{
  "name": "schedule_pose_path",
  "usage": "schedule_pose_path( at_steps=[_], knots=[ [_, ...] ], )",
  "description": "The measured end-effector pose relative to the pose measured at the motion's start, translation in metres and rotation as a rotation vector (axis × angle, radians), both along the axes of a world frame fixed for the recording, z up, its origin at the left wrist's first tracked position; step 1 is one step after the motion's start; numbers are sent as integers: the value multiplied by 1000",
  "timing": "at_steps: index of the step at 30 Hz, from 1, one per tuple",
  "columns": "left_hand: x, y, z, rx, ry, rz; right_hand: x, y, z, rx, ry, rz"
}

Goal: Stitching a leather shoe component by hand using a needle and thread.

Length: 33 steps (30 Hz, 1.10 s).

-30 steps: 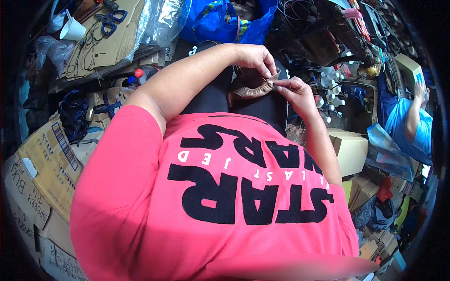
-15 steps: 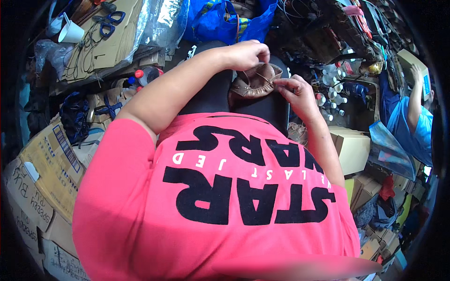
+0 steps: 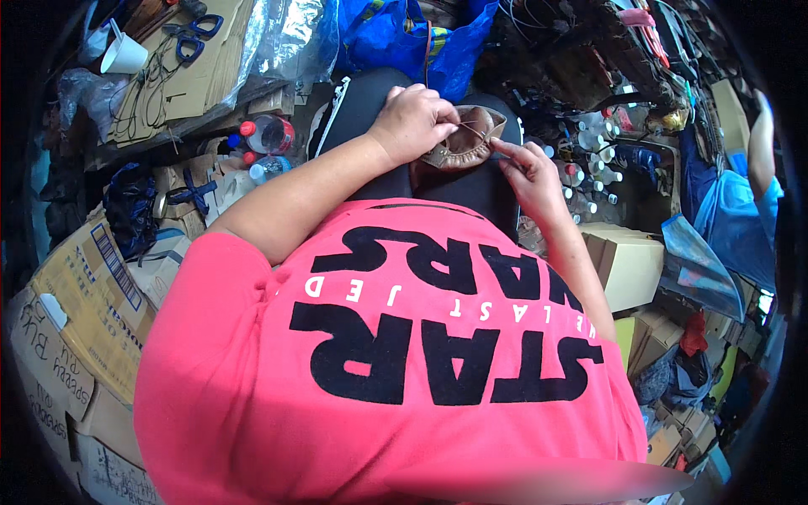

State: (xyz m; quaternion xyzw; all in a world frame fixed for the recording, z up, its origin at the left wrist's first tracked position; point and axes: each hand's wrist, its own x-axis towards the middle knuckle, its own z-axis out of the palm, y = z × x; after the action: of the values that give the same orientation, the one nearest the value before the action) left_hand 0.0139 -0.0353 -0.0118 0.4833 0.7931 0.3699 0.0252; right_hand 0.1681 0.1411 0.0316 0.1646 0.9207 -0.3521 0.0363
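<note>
A brown leather shoe upper rests over my dark-clad thighs, its opening facing up and its rim puckered with a row of stitches. My left hand is beside its left rim, thumb and forefinger pinched together. A thin pale thread runs from those fingertips across the opening; whether a needle is on it is too small to see. On the right side, my right hand pinches the edge of the leather between thumb and forefinger. The far wall of the upper stands raised.
A blue bag lies beyond my knees. Plastic bottles stand left, more bottles right. Blue-handled scissors and a white cup sit on cardboard at far left. Another person's blue sleeve shows at right.
My left hand has drawn back toward me and to the left, from the upper's far rim to beside its left rim. My right hand stays at the right edge.
</note>
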Motion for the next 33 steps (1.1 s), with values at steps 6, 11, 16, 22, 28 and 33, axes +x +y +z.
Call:
schedule_pose_path(
  at_steps=[6,11,16,22,28,33],
  knots=[
    [-10,14,-10,99,-356,-188,-9,28,-15,-341,-16,24],
    [-12,8,-6,-51,-238,-193,-14,31,-9,-298,-41,55],
    [0,-4,-3,-142,-5,9,-9,8,6,64,55,169],
    [-10,9,-5,103,-336,-170,-12,24,-10,-241,37,50],
    [-15,16,-19,39,-284,-159,-24,36,-14,-389,-58,68],
    [-16,16,-20,25,-275,-162,-27,38,-10,-462,-133,38]
  ],
)
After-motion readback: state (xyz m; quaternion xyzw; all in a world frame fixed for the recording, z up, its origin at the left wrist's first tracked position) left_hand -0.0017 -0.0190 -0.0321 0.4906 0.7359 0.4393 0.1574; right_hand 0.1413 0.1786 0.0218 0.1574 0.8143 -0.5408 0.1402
